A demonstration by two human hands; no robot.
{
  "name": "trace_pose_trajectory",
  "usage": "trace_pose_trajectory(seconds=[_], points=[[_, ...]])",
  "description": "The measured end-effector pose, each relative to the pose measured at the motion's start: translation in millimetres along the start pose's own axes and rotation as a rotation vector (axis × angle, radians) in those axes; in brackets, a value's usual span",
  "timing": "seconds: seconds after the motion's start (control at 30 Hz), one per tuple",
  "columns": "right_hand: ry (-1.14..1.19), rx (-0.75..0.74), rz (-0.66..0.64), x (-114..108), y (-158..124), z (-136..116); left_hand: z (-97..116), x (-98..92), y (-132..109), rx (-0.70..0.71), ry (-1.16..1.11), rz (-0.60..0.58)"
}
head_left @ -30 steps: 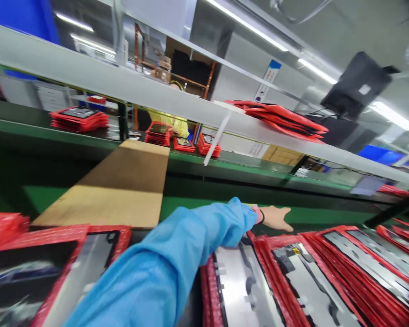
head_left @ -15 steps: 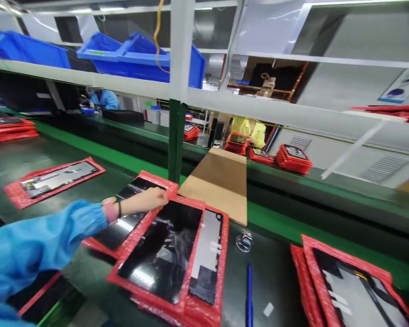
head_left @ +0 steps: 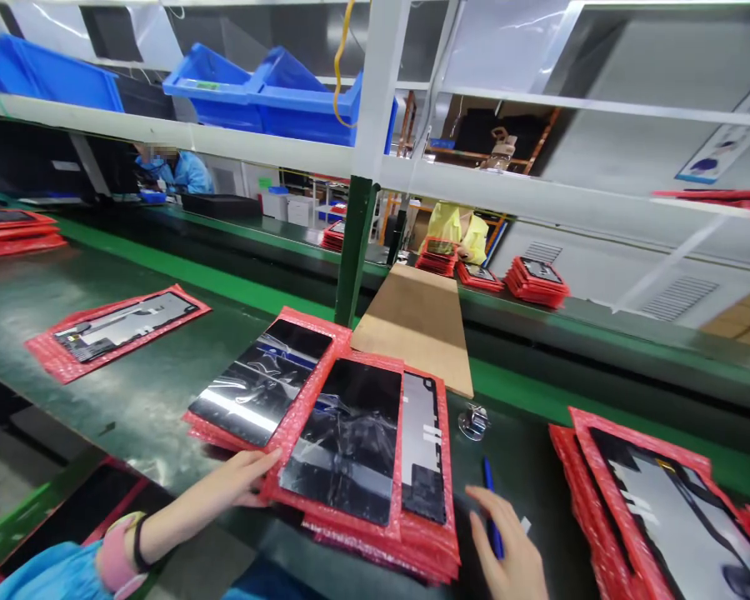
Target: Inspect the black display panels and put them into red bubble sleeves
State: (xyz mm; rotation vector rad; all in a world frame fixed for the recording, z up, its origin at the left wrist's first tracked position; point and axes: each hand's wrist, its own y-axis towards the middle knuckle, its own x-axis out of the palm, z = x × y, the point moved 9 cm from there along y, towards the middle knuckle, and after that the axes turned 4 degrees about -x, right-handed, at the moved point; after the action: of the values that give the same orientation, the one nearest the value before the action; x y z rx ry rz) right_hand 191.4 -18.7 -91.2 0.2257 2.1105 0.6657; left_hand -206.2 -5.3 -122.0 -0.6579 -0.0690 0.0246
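Observation:
A stack of red bubble-wrap sleeves (head_left: 425,533), each carrying a dark glossy panel (head_left: 350,442), lies in front of me on the green bench (head_left: 162,383). My left hand (head_left: 243,479) rests with its fingers on the stack's near left corner. My right hand (head_left: 506,550) hovers open at the stack's right side, over a blue pen (head_left: 492,508). A second sleeved panel (head_left: 262,379) lies just left of the stack, partly under it.
More red-sleeved panels lie at the right (head_left: 650,508) and far left (head_left: 118,329). A cardboard sheet (head_left: 418,329) bridges to the rear conveyor. A small metal clip (head_left: 473,421) sits by the pen. Blue bins (head_left: 268,92) stand on the shelf; other workers sit behind.
My view swung left from the right-hand piles. My left hand drew back from the stack's far edge to its near left corner. My right hand came into view beside the pen.

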Motion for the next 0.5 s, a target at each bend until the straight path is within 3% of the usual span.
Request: trace_pose_trajectory(seconds=[0.07, 0.2, 0.37, 0.5], points=[[-0.059, 0.015, 0.051, -6.7, 17.5, 5.5, -1.5, 9.0, -1.8, -0.005, -0.198, -0.068], [-0.104, 0.018, 0.093, -6.8, 55.2, 25.4, -3.2, 28.1, -4.1, -0.059, -0.372, -0.146], [-0.165, 0.04, 0.098, -0.4, 93.6, 66.3, -14.2, 34.8, -0.8, -0.144, -0.397, -0.097], [-0.199, 0.006, 0.023, 6.8, 103.3, 77.6, -16.0, 35.9, -3.3, -0.206, -0.36, -0.098]])
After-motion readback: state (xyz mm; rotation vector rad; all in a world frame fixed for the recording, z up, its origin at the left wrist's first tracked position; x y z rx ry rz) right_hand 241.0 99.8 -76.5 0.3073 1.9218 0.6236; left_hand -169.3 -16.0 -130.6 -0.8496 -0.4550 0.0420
